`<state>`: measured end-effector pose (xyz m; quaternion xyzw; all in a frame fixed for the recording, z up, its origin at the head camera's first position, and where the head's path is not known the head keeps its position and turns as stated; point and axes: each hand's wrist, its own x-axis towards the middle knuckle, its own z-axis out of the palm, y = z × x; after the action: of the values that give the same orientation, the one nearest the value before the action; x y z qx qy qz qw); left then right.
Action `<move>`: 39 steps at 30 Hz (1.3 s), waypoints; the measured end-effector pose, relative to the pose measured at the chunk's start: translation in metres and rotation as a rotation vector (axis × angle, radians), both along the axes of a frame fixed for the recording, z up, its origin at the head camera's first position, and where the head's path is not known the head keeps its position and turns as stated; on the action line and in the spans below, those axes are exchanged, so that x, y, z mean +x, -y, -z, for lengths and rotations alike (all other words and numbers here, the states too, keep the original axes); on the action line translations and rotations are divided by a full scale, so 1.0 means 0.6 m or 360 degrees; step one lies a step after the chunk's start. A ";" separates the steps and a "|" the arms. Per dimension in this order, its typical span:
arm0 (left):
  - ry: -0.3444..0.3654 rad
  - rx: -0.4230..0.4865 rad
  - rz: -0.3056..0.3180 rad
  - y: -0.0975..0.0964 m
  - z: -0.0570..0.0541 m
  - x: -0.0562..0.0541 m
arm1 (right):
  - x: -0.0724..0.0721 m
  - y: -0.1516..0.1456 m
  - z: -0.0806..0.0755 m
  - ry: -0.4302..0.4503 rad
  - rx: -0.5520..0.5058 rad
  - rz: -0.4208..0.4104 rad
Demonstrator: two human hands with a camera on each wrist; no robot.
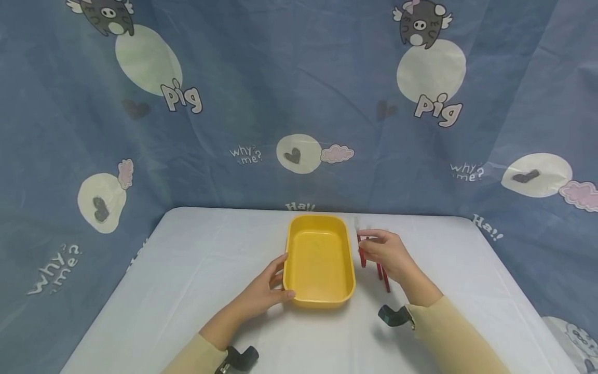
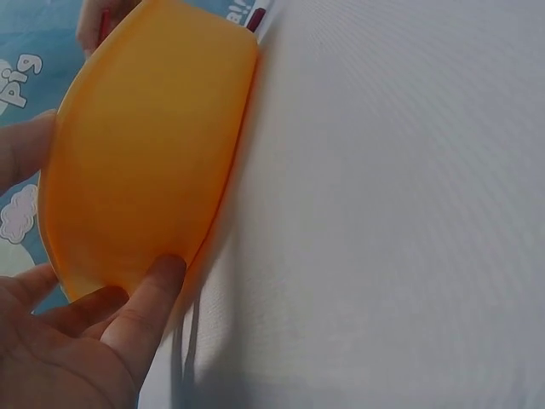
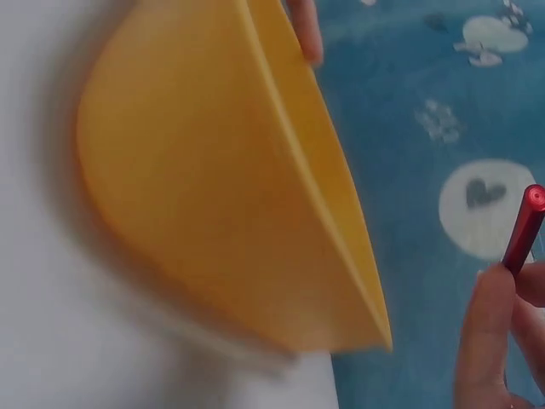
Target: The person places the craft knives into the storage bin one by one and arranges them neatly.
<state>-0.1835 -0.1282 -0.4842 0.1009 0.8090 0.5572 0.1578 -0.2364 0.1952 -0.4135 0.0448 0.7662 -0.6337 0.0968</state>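
A yellow plastic tray [image 1: 320,302] stands on the white table, with nothing visible inside. My left hand [image 1: 263,291] holds its left side, fingers and thumb spread along the rim and outer wall. In the left wrist view, bent fingertips press against the tray's wall [image 2: 162,128]. Just right of the tray, my right hand [image 1: 391,255] pinches a red pen [image 3: 523,230] between thumb and fingers. More red pens [image 1: 386,280] lie beneath and beside that hand, partly hidden by it.
The white tabletop [image 1: 210,249] extends on both sides of the tray. A blue patterned cloth [image 1: 299,93] hangs behind the table and at its sides. Dark camera mounts are on the left wrist [image 1: 240,358] and the right wrist [image 1: 394,315].
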 end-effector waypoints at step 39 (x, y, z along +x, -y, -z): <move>-0.0005 0.0016 -0.0007 -0.001 -0.001 0.002 | -0.018 0.187 0.059 0.0003 -0.0129 -0.0065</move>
<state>-0.1822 -0.1276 -0.4839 0.1005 0.8067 0.5614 0.1548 -0.2470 0.0828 -0.4491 0.0258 0.7404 -0.6622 0.1124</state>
